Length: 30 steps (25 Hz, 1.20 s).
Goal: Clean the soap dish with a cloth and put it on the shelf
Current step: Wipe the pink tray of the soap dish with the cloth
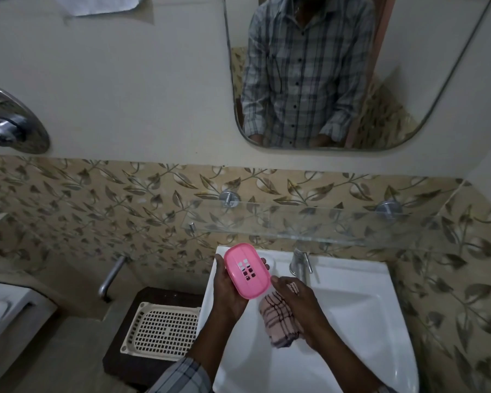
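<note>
Over the left edge of the white sink [352, 307], the left hand [227, 290] gripped the pink oval plastic soap dish [247, 270], tipped up, likely for wiping. The right hand [298, 304] had its fingers curled round a bunched checked cloth [281, 319] just beside it. The glass shelf [309, 225] hung above the sink.

Pink slotted soap dish [247, 270], checked cloth [279, 317]
</note>
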Available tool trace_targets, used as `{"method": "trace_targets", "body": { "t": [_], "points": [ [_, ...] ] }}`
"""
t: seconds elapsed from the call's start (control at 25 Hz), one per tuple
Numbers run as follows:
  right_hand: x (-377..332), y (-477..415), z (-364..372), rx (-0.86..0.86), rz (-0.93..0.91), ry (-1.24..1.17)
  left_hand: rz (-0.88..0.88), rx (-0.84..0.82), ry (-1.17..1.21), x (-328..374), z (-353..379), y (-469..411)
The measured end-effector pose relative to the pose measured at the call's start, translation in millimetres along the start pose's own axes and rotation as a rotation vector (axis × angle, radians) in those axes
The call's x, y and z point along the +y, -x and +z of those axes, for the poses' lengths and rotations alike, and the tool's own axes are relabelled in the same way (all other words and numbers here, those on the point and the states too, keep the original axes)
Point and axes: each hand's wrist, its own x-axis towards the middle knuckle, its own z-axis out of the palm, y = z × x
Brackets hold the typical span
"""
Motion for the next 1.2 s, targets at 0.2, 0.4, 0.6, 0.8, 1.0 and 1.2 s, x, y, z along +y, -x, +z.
{"method": "trace_targets", "body": {
  "t": [0.2,0.4,0.6,0.8,1.0,1.2],
  "points": [
    [-12,-7,8,-0.121,-0.076,0.044,0.051,0.188,-0.225,-8,17,-13],
    [-7,-13,7,0.114,-0.319,0.360,0.316,0.423,-0.771,-24,22,-13],
    [-5,-7,6,0.048,-0.433,0.580,0.240,0.312,-0.722,-28,17,-13],
    [7,-11,-20,-0.052,-0.079,0.214,0.012,0.196,-0.242,-10,-6,-4],
    [20,-1,-49,-0.185,0.182,-0.549,-0.057,0.105,-0.144,3,-23,7],
    [-5,2,-32,-0.027,-0.196,-0.290,-0.080,0.008,-0.197,1,-23,7]
  ]
}}
